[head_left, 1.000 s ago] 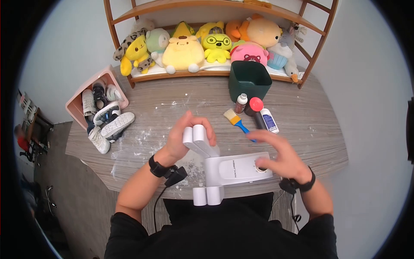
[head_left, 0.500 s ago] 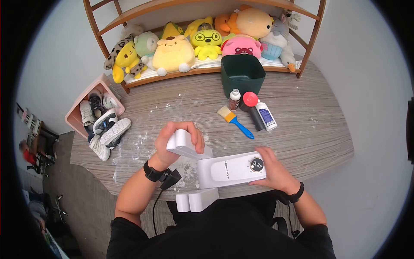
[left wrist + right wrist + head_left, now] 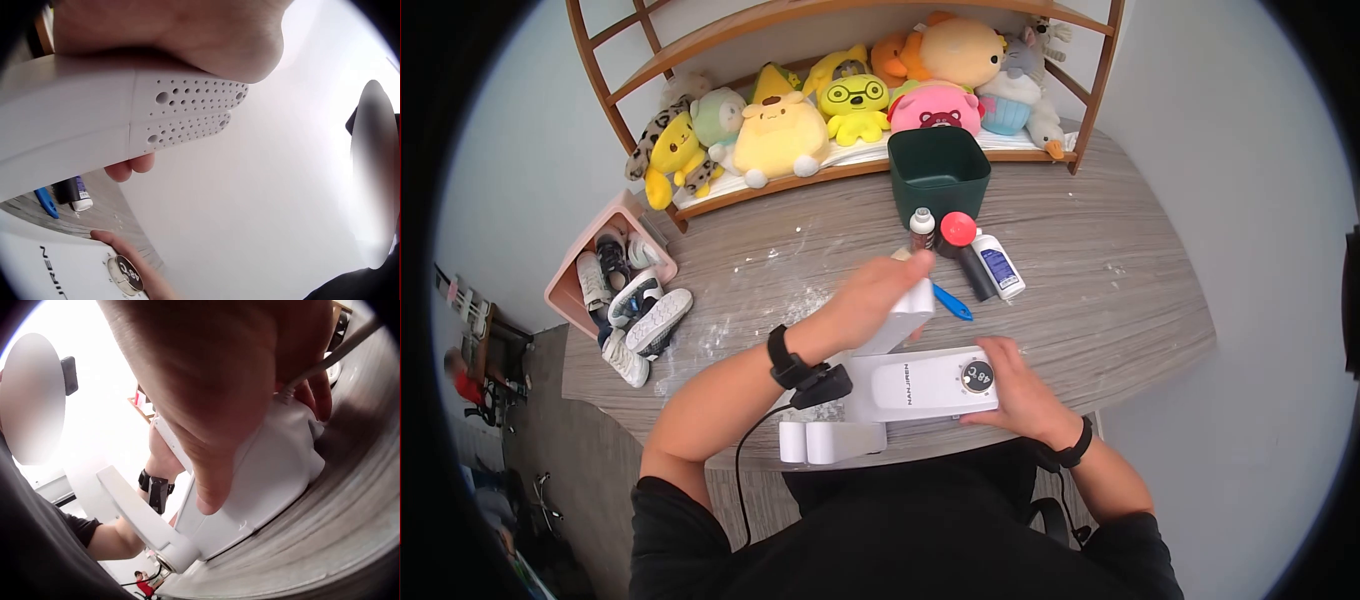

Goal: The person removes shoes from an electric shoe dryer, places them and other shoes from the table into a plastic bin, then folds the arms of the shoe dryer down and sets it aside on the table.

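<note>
A white shoe dryer (image 3: 935, 365) lies on the table in the head view, its round dial (image 3: 977, 377) lit with 48°C. My left hand (image 3: 865, 305) grips its raised far arm (image 3: 915, 308). In the left wrist view, small vent holes (image 3: 194, 94) dot that arm's end, and fingertips (image 3: 130, 167) show beneath it. The near arm (image 3: 840, 443) is folded out along the table's front edge. My right hand (image 3: 1030, 395) holds the dial end of the body, thumb on one side; in the right wrist view a cord (image 3: 344, 353) leaves that end.
Beyond the dryer lie a blue-handled brush (image 3: 953, 303), partly hidden, a white bottle (image 3: 1000, 268), a black container with a red top (image 3: 958, 230) and a small bottle (image 3: 922, 225). A green bin (image 3: 940, 200), a pink shoe bin (image 3: 565, 290) with several shoes and a shelf of plush toys stand farther off.
My right hand has come down from over the dial to hold the body's end, and the dial now shows lit digits. My left hand has swung the far arm to the right.
</note>
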Motion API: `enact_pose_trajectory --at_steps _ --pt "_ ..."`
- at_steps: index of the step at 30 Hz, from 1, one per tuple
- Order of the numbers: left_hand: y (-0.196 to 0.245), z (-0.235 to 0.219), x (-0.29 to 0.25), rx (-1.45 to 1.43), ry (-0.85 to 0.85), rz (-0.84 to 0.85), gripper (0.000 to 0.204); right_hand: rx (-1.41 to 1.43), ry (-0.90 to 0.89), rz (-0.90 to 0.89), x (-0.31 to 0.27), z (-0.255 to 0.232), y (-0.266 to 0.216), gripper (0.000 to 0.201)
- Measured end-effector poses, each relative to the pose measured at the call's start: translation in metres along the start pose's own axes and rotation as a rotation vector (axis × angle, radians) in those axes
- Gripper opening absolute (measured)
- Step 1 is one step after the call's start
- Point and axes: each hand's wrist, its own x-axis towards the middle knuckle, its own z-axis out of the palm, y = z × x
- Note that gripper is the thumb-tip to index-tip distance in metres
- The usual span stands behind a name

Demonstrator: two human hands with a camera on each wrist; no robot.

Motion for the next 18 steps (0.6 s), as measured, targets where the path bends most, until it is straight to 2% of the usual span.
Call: enact_pose_trajectory --at_steps 1,3,4,6,7,9,13,16,18 --pt "0.007 0.008 0.007 0.002 -0.003 0.001 0.076 -0.001 0.003 0.001 0.0 0.0 0.002 0.118" --pt "0.022 0.028 0.02 0.226 -0.099 -0.096 0.07 0.009 0.005 -0.032 -0.001 0.0 0.005 0.118" --pt "0.017 0.031 0.029 0.231 -0.106 -0.094 0.07 0.009 0.013 -0.029 -0.001 0.0 0.005 0.118" --pt "0.002 0.033 0.047 0.499 -0.131 0.082 0.07 0.024 0.019 -0.004 -0.002 0.0 0.003 0.12" --pt "0.004 0.032 0.05 0.505 -0.136 0.087 0.07 0.022 0.028 -0.003 -0.001 0.0 0.003 0.12" --pt "0.007 0.029 0.049 0.517 -0.213 -0.014 0.062 0.047 0.038 0.034 -0.004 0.002 0.001 0.121" --pt "0.01 0.001 0.033 0.563 -0.278 -0.026 0.054 0.052 0.072 0.006 -0.006 0.005 0.005 0.123" --pt "-0.005 -0.023 -0.007 0.46 -0.239 0.023 0.05 0.061 0.063 -0.001 -0.01 0.004 0.008 0.125" --pt "-0.007 -0.035 -0.043 0.592 -0.106 0.298 0.056 0.083 0.048 0.007 -0.014 -0.001 0.012 0.126"
